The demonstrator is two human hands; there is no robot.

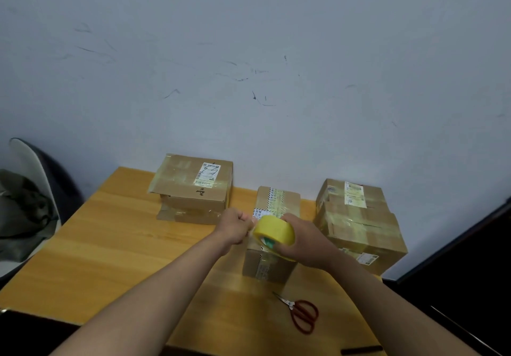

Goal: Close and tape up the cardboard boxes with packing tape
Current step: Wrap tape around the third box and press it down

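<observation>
Holding a roll of yellow packing tape (274, 230) above the middle box (272, 245), the right hand (307, 241) has its fingers curled round the roll's right side, thumb toward the near edge. The left hand (235, 225) sits just left of the roll with its fingers curled tight, seemingly pinching the tape's loose end, though the strip itself is too faint to make out. Both hands and the roll cover much of the middle box's top, so whether its flaps are fully sealed cannot be told; a printed strip of black-and-white tape runs along what shows of the top and down its near face. Far and to the left stands a wider box (193, 187) with a white label, glossy tape across it and a flap edge jutting out at its left side. To the right of the middle box stands a taller box (359, 225), wrapped in bands of clear tape and bearing white labels on top. All three rest on a wooden table (110, 245) pushed against a scuffed pale wall (249, 51). Red-handled scissors (300, 312) lie on the near part of the table, just right of the right forearm and apart from the boxes. A dark pen-like stick (362, 350) lies at the near edge. Left of the table is a white chair (33, 167) with grey cloth (22, 211) heaped on it.
</observation>
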